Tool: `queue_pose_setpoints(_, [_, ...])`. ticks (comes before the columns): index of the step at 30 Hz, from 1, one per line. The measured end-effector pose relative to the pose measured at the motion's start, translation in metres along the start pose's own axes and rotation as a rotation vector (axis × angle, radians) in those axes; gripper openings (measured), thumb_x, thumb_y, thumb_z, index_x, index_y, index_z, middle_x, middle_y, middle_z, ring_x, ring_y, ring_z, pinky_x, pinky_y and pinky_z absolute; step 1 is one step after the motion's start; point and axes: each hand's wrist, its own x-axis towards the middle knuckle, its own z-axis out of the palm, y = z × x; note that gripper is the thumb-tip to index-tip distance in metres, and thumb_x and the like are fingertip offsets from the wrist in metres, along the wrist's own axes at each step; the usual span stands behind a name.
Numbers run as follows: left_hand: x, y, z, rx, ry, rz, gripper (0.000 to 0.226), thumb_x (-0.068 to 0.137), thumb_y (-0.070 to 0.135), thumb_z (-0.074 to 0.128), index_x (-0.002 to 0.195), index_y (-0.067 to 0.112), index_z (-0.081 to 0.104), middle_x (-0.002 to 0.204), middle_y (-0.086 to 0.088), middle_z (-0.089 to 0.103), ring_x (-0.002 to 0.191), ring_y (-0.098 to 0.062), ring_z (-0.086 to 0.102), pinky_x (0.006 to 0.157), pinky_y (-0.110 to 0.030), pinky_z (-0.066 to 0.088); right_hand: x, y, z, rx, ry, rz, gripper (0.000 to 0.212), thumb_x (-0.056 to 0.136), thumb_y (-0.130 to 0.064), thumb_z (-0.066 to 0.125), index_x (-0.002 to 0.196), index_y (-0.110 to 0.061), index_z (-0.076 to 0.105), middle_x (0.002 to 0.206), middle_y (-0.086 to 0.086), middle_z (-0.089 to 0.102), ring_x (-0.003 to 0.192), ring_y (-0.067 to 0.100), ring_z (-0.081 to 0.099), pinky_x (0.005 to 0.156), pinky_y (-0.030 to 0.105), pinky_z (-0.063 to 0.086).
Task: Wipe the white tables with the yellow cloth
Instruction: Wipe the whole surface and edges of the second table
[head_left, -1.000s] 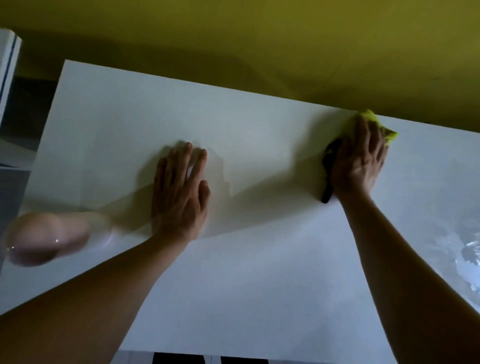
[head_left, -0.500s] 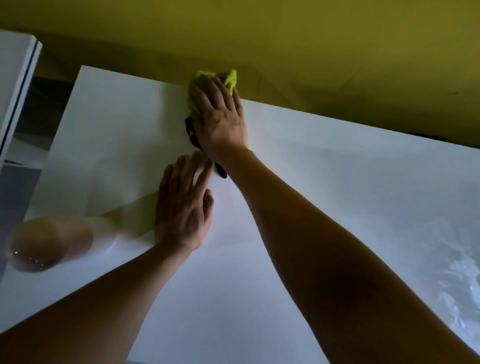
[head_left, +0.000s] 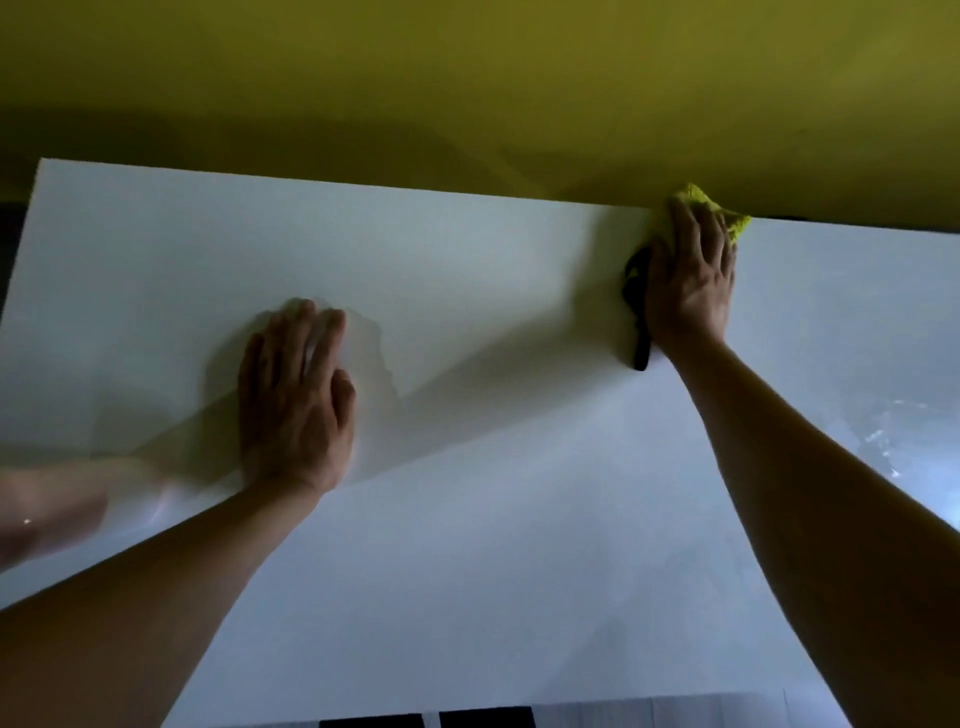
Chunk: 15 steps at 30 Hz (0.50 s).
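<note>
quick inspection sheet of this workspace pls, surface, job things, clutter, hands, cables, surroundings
surface: white table, glossy, faint smears at its right side
job's things: yellow cloth at the far edge, under the right hand
clutter: black strap-like thing beside the right hand; what it is cannot be told
grippers: left hand flat on the table, fingers spread; right hand pressing the cloth
cables: nothing seen
surroundings: yellow wall behind the table
</note>
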Motion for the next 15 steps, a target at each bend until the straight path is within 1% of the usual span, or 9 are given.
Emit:
queue_pose_setpoints(2, [0.000,-0.001,0.001,0.000,0.002,-0.009,0.058,0.103,0.027,0.037,0.161,0.019,0.038,0.169,-0.012,0.031,0.155,-0.035,0.030,0.127,-0.051,0.021,-0.005,-0.005,0.001,-0.003,0.016,0.051,0.056,0.102,-0.038,0.034,0.156,-0.024,0.033,0.164,0.006,0.027,0.153,0.027,0.018,0.125,0.045,0.014])
queue_pose_setpoints(4, [0.000,-0.001,0.002,-0.005,0.002,-0.018,0.058,0.103,0.027,0.037,0.160,0.019,0.039,0.169,-0.012,0.032,0.155,-0.036,0.030,0.127,-0.051,0.021,-0.017,-0.027,0.008,0.010,0.019,0.055,0.059,0.099,-0.037,0.036,0.156,-0.021,0.036,0.164,0.009,0.027,0.153,0.030,0.019,0.124,0.045,0.014])
queue_pose_setpoints(5, [0.000,0.000,0.002,-0.010,0.008,-0.016,0.057,0.103,0.026,0.038,0.160,0.019,0.039,0.169,-0.012,0.032,0.155,-0.037,0.030,0.127,-0.051,0.021,-0.027,-0.044,0.013,0.030,0.007,0.024,0.060,0.097,-0.034,0.039,0.155,-0.019,0.037,0.164,0.011,0.028,0.152,0.031,0.020,0.124,0.045,0.013])
queue_pose_setpoints(7, [-0.001,0.001,0.003,-0.022,0.021,-0.015,0.057,0.103,0.026,0.039,0.160,0.019,0.040,0.168,-0.011,0.033,0.154,-0.037,0.030,0.127,-0.050,0.020,-0.061,-0.084,0.026,0.089,-0.042,-0.100,0.060,0.096,-0.031,0.044,0.154,-0.017,0.040,0.163,0.012,0.030,0.152,0.032,0.021,0.124,0.046,0.013])
queue_pose_setpoints(10, [-0.002,0.001,0.003,-0.051,0.050,0.000,0.056,0.102,0.026,0.041,0.157,0.018,0.044,0.166,-0.012,0.036,0.152,-0.038,0.032,0.127,-0.051,0.020,-0.129,-0.151,0.039,0.169,-0.097,-0.315,0.060,0.095,-0.034,0.050,0.151,-0.015,0.044,0.159,0.013,0.037,0.150,0.033,0.026,0.123,0.049,0.016])
queue_pose_setpoints(12, [-0.001,-0.001,0.004,-0.063,0.056,0.020,0.056,0.101,0.027,0.041,0.155,0.016,0.045,0.165,-0.013,0.037,0.151,-0.040,0.033,0.126,-0.052,0.021,-0.167,-0.178,0.039,0.166,-0.133,-0.404,0.062,0.095,-0.043,0.045,0.152,-0.018,0.044,0.159,0.010,0.038,0.150,0.030,0.026,0.124,0.049,0.016])
queue_pose_setpoints(14, [-0.002,-0.003,0.006,-0.072,0.049,0.029,0.057,0.100,0.028,0.040,0.155,0.016,0.045,0.165,-0.013,0.036,0.151,-0.040,0.032,0.127,-0.052,0.019,-0.185,-0.179,0.038,0.142,-0.148,-0.424,0.063,0.096,-0.048,0.036,0.152,-0.021,0.043,0.160,0.005,0.038,0.152,0.025,0.025,0.124,0.047,0.016])
queue_pose_setpoints(15, [-0.003,-0.004,0.006,-0.072,0.047,0.030,0.058,0.099,0.028,0.040,0.156,0.017,0.044,0.166,-0.013,0.035,0.151,-0.040,0.032,0.127,-0.052,0.017,-0.188,-0.172,0.036,0.139,-0.137,-0.416,0.061,0.098,-0.048,0.034,0.152,-0.022,0.044,0.159,0.004,0.039,0.151,0.025,0.026,0.124,0.046,0.017])
